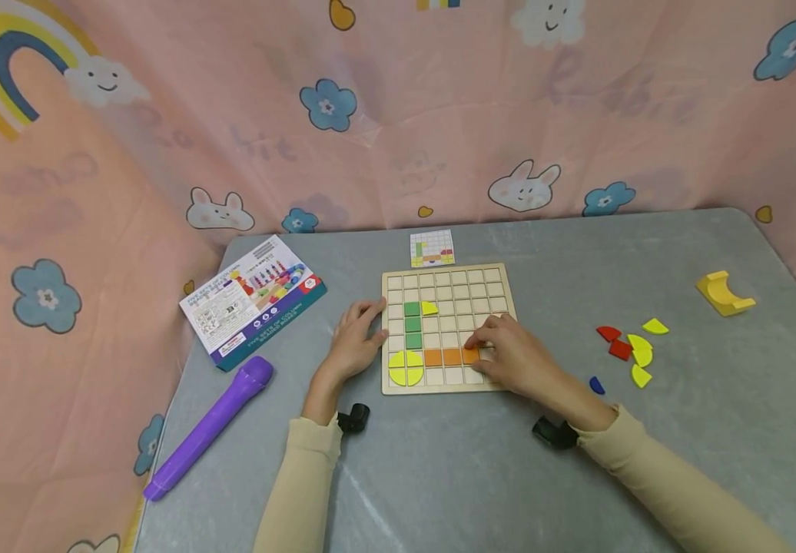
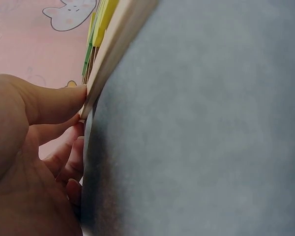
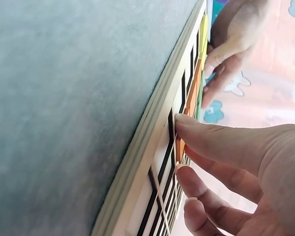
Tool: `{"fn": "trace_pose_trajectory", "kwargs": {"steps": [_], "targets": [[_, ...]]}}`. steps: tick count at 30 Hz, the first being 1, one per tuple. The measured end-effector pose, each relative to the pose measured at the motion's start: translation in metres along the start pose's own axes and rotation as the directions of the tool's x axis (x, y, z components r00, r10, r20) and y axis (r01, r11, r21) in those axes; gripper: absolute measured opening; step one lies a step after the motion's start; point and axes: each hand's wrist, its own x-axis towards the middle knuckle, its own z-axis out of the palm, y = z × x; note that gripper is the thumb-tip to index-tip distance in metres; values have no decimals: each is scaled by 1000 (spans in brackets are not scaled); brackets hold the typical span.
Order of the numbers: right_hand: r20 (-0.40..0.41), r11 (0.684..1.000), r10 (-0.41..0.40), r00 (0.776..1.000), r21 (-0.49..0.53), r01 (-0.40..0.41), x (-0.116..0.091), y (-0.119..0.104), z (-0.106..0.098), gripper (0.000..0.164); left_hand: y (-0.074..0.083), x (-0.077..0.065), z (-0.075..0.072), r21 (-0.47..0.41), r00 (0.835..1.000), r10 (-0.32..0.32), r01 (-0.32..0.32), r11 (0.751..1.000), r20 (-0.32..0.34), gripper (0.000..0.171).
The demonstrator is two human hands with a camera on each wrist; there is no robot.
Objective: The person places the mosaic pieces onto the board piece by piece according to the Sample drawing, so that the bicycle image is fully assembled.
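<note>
Orange tile (image 1: 468, 358) at lower centre, pinched by right hand (image 1: 517, 358); left hand (image 1: 353, 341), spread, touches board (image 1: 446, 323) edge

- Board (image 1: 462, 322): pale wood, gridded, lying flat, left edge touched by left hand (image 1: 354, 339).
- Orange tiles (image 1: 452, 357): square, three side by side in one row, rightmost pinched by right hand (image 1: 514, 355).
- Green tiles (image 1: 412, 324): square, three in one column.
- Yellow quarters (image 1: 415, 375): four forming a disc at near-left corner, left of orange row; one beside top green tile.
</note>
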Motion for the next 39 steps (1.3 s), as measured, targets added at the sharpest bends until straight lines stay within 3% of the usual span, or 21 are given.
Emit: {"fn": "trace_pose_trajectory", "kwargs": {"steps": [11,26,39], "targets": [[-4,990,132,991,59,-131,-31,37,-23,30,1,0,0,1,1000,-8,8,1000,1,59],[-113,987,157,981,-12,-159,-93,81,-40,35,2,0,0,-6,1000,-6,6,1000,6,58],[-125,973,232,965,20,-231,-113,94,-45,35,2,0,-1,-7,1000,-19,19,1000,9,59]]}}
